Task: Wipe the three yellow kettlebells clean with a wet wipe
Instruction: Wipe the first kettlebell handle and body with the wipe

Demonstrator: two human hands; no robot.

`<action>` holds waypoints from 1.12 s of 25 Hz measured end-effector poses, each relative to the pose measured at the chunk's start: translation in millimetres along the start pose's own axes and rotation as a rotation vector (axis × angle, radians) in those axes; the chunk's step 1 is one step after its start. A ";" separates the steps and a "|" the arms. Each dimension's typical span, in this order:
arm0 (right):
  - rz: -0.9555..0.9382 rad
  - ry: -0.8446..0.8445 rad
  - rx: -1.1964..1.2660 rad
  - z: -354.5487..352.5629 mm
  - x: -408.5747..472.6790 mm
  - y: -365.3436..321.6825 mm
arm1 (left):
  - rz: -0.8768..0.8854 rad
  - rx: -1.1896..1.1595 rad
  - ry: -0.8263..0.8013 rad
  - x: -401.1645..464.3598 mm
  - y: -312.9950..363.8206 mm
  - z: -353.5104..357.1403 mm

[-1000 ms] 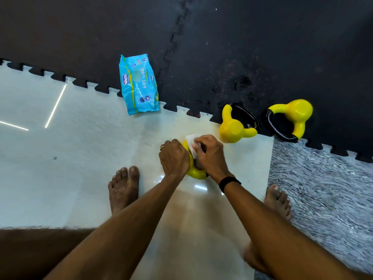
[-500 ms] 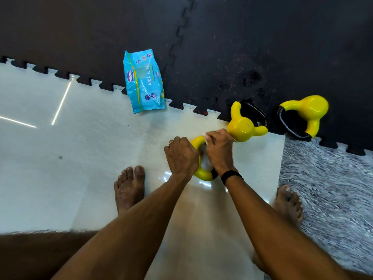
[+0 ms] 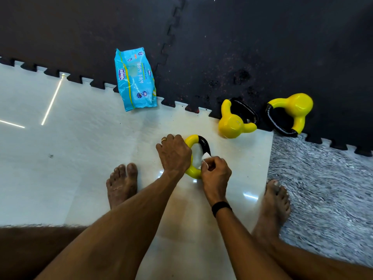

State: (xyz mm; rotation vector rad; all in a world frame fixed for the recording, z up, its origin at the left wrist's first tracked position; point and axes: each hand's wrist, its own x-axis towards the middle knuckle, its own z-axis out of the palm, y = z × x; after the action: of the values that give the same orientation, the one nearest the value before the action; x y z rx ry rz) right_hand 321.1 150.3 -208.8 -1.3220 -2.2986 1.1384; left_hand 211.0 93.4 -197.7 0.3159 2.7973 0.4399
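Note:
Three yellow kettlebells with black-wrapped handles are on the floor. My left hand [image 3: 173, 153] grips the body of the nearest kettlebell [image 3: 191, 140], whose handle loop points right. My right hand [image 3: 216, 170] pinches a white wet wipe [image 3: 205, 160] against the lower end of that handle. The kettlebell's body is mostly hidden under my left hand. A second kettlebell [image 3: 232, 123] lies at the mat's edge. The third kettlebell [image 3: 296, 107] lies further right on the black mat.
A blue pack of wet wipes [image 3: 135, 81] lies across the edge of the black foam mat [image 3: 222, 47]. The pale tiled floor [image 3: 70, 148] carries my bare feet, the left foot [image 3: 122, 183] and the right foot [image 3: 276, 199]. A grey rug [image 3: 323, 188] lies at the right.
My right hand with the wipe slid from the top of the handle down to its lower end. The black handle section is now uncovered. My left hand kept its grip.

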 end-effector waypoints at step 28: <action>0.156 0.066 0.279 -1.5 -12.9 3.8 | -0.230 -0.065 -0.005 -0.7 7.8 1.3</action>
State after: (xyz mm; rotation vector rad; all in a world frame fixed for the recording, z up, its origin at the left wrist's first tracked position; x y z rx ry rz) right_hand 331.5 141.5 -208.6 -1.4230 -1.9331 1.3827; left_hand 213.4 100.8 -196.2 -0.0188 2.7633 0.4728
